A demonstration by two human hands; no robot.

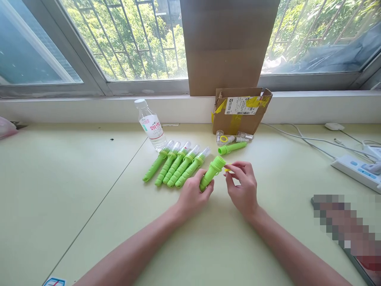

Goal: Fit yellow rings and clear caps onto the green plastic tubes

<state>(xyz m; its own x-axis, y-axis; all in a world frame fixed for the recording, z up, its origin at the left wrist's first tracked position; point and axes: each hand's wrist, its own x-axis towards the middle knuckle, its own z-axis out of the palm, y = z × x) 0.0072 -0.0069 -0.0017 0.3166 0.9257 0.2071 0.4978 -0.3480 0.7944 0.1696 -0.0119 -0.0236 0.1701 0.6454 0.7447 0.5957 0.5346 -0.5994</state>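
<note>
My left hand (195,190) is wrapped round a green ribbed tube (212,171), tilted with its threaded open end up and to the right. Close beside that end, my right hand (242,184) pinches a small yellow piece (228,169), partly covered by the fingers. Left of my hands, several green tubes with clear caps (178,163) lie side by side on the table. Another green tube (232,148) without a clear cap rests behind my hands, near clear caps (244,136) and a yellow ring (224,139).
A water bottle (152,127) stands behind the row of tubes. An open cardboard box (241,113) is by the window wall. On the right are a white power strip (355,169), cables and a blurred flat object (345,234). A seam crosses the table (74,178).
</note>
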